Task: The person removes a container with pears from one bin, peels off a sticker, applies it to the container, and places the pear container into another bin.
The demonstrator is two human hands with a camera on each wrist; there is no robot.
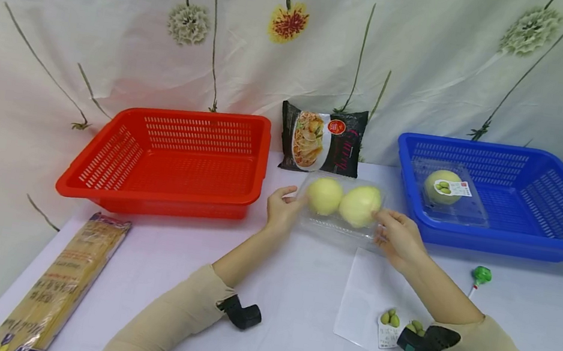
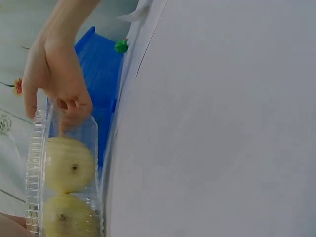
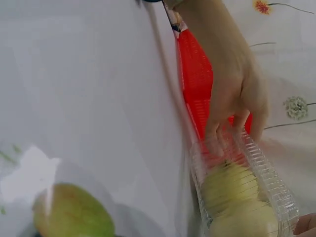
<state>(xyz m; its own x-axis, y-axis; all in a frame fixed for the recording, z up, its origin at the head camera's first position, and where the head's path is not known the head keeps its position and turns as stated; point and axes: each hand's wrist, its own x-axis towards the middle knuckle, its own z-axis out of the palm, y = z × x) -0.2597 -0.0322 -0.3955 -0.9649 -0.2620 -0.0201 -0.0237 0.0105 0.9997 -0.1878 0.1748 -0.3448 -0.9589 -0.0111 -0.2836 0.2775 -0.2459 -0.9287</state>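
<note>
A clear plastic fruit box [image 1: 341, 229] is held by both hands at the middle of the table. Two round, pale yellow-green fruits [image 1: 324, 196] lie side by side inside. My left hand [image 1: 283, 211] grips the box's left end, thumb and fingers at its edge. At the other end my right hand [image 1: 402, 239] pinches the rim. The left wrist view shows the right hand [image 2: 59, 74] with its fingers bent around the box end. From the right wrist, the left hand [image 3: 238, 94] appears with fingers against the clear plastic [image 3: 269, 173].
A red basket [image 1: 174, 199] stands left, a blue basket [image 1: 502, 236] right with another boxed fruit [image 1: 442, 186]. Behind is a black food packet [image 1: 322, 139]. A noodle pack [image 1: 60, 282] lies far left. A sticker sheet [image 1: 364, 297] and green lollipop [image 1: 482, 274] lie right.
</note>
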